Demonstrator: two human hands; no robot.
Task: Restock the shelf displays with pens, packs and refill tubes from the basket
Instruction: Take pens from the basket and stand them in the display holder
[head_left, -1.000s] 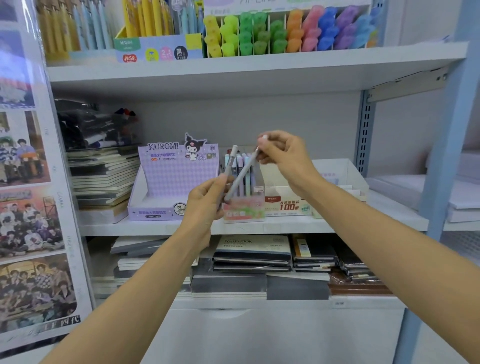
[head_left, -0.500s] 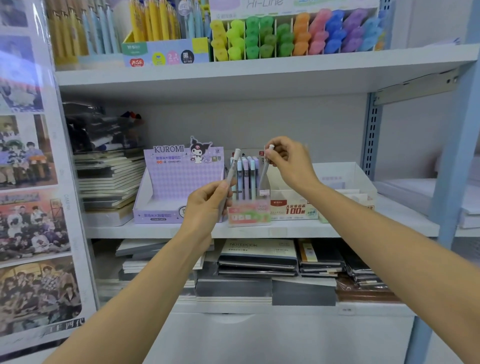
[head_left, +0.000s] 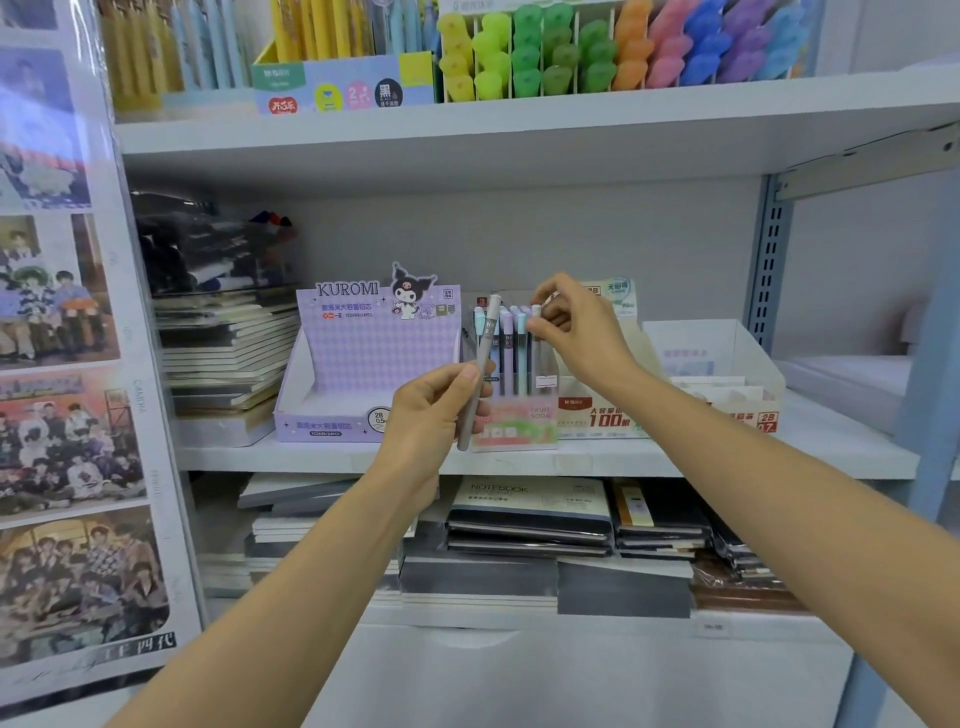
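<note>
My left hand (head_left: 434, 410) grips a grey refill tube (head_left: 480, 364), held upright in front of the middle shelf. My right hand (head_left: 576, 332) pinches the top of a second tube (head_left: 535, 353), which stands nearly upright among the other tubes in a small clear display box (head_left: 514, 426) with a pink and green label. Several pastel tubes stand in that box. The basket is out of view.
A purple Kuromi display box (head_left: 363, 374) sits left of the tubes, a white refill carton (head_left: 727, 384) to the right. Notebooks are stacked at left (head_left: 223, 358) and on the lower shelf (head_left: 530, 514). Highlighters (head_left: 597, 47) line the top shelf. A poster panel (head_left: 62, 364) stands at left.
My right hand swung its tube from a slant to upright and lowered it into the display box. My left hand stayed in place with its tube. The camera moved closer.
</note>
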